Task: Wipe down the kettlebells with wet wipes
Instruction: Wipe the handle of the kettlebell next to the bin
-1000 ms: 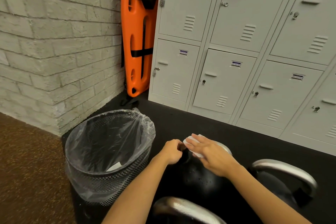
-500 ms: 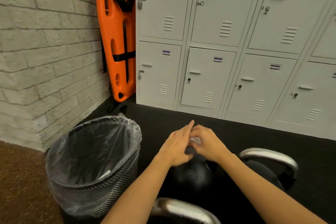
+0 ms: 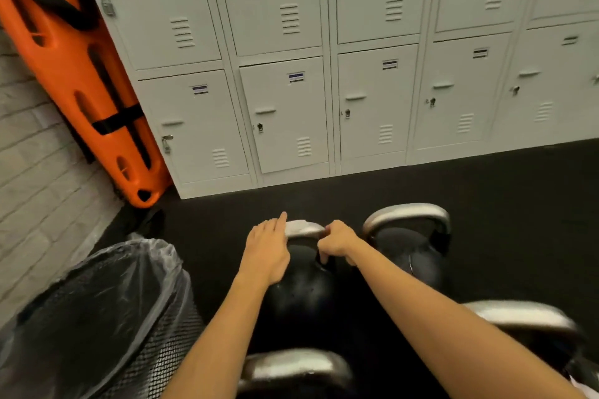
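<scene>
Left hand: our left hand [image 3: 267, 248] lies with straight fingers against the left end of the handle, the fingertips touching the edge of the wet wipe [image 3: 299, 226]; flat like that it seems to be pinning the wipe so it cannot slip off the steel.
Right hand: our right hand [image 3: 337, 241] curls round the right end of the same handle, knuckles up, most likely to steady the weight while the cloth works along the bar.
Wet wipe: a small white wad draped over the top of the handle [image 3: 306, 230], between our two hands, right where grip sweat would collect.
Kettlebell in hand: the black kettlebell [image 3: 299, 301] stands upright on the dark floor [image 3: 502, 204], its body shiny and speckled, possibly damp, though we cannot be sure.
Other kettlebells: a second kettlebell [image 3: 410, 236] just to the right, a third handle [image 3: 518, 317] at lower right and a fourth handle [image 3: 291, 366] at the bottom edge, all clustered close so we can go bell to bell without shifting.
Bin: the lined mesh bin [image 3: 97, 317] sits near on the left, handy for used wipes.
Stage: we judge the handle pass is underway, with the neighbouring bells not yet touched by our hands.
</scene>
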`<control>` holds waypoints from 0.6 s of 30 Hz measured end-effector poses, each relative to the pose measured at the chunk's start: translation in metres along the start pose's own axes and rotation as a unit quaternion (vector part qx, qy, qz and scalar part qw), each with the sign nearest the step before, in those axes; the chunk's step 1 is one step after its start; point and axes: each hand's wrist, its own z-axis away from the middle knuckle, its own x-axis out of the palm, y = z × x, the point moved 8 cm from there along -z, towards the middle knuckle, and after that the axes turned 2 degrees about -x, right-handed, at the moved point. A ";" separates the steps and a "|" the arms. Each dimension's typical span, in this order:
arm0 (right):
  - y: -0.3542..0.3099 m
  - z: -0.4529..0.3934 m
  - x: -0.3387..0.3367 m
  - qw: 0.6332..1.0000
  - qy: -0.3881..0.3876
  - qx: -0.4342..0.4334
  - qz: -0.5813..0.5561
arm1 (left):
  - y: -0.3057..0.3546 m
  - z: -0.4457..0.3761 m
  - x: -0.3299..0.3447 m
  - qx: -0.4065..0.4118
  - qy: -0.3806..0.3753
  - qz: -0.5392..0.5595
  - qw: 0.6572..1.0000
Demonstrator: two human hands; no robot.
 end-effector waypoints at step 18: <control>0.051 0.012 0.027 0.963 0.197 -0.044 -0.180 | 0.019 -0.004 0.008 0.148 -0.073 0.006 0.986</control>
